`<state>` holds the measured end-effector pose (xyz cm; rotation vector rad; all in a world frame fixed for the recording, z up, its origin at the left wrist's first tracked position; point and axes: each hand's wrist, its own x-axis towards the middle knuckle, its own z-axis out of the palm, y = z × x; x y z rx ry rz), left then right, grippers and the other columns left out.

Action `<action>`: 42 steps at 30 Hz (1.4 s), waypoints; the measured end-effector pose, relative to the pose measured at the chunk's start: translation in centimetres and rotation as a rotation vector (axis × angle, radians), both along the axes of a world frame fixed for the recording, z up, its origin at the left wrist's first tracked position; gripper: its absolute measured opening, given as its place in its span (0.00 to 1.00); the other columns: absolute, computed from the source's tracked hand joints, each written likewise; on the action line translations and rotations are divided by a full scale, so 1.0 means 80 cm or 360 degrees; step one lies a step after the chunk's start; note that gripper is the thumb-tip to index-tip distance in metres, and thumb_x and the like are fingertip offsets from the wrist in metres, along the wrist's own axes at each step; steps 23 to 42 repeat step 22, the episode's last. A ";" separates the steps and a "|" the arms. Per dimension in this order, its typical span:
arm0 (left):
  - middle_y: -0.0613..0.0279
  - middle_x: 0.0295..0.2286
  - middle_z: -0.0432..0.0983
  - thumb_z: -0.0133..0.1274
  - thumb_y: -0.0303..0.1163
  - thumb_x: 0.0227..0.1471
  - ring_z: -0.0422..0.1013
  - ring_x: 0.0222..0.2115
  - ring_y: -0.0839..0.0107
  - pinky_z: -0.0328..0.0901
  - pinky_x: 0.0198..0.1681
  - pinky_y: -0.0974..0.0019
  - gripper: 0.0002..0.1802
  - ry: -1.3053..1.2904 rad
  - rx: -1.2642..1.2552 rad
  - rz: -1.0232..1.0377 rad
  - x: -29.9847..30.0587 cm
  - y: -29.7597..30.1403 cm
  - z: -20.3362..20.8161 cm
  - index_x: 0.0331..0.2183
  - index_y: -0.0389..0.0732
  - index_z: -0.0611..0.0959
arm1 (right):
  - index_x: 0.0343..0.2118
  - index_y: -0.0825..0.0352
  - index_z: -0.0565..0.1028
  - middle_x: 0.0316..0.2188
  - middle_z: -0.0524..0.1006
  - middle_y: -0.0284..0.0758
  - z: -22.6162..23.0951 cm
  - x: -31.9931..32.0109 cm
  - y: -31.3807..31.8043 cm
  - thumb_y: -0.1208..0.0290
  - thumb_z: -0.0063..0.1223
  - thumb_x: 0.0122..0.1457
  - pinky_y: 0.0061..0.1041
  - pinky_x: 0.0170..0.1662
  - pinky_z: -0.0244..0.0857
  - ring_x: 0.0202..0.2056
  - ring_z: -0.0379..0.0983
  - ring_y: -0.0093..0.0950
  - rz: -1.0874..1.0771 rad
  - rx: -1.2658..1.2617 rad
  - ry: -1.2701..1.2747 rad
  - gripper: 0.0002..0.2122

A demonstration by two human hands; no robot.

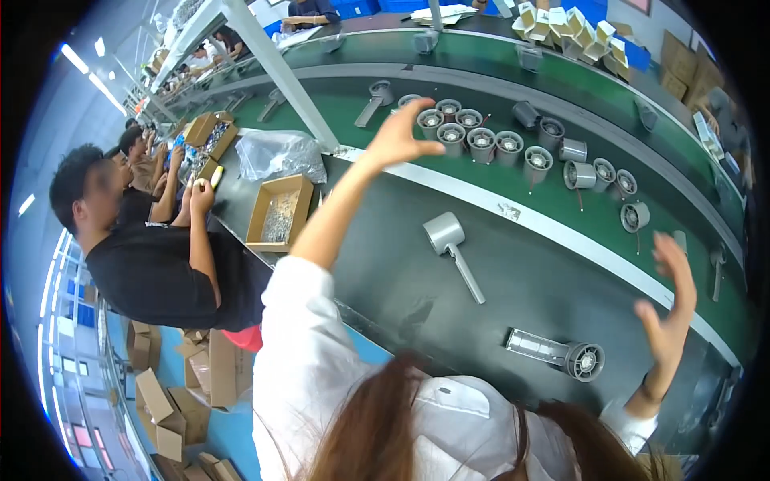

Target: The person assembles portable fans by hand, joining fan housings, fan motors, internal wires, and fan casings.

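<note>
My left hand [399, 138] reaches over the green conveyor with thumb and fingers apart, holding nothing. Its fingertips are beside a cluster of grey cylindrical housings [481, 144] with round fan-like centres; I cannot tell if they touch one. On the right, my right hand [670, 301] is raised near the conveyor's edge, fingers spread and nothing in them. Between my arms, a grey hair dryer body [445, 232] lies on the dark worktable [385, 248], its handle pointing towards me. Closer to me lies another hair dryer body [584, 361], its handle open along its length and its round fan end showing.
A metal post [281, 72] rises beside my left arm. A cardboard tray of small parts [281, 212] and a clear plastic bag [281, 158] lie left. A co-worker in black [152, 272] is at the left. More hair dryer bodies [374, 103] lie along the conveyor.
</note>
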<state>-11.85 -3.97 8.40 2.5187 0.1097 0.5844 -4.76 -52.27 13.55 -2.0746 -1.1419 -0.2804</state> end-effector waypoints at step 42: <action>0.49 0.53 0.65 0.73 0.37 0.17 0.58 0.54 0.45 0.50 0.59 0.48 0.73 0.1038 0.0687 -0.0469 0.151 0.203 -0.066 0.63 0.62 0.46 | 0.63 0.34 0.44 0.59 0.54 0.54 -0.142 0.170 0.407 0.46 0.67 0.35 0.41 0.47 0.68 0.45 0.71 0.53 0.0262 -0.1268 -0.0124 0.52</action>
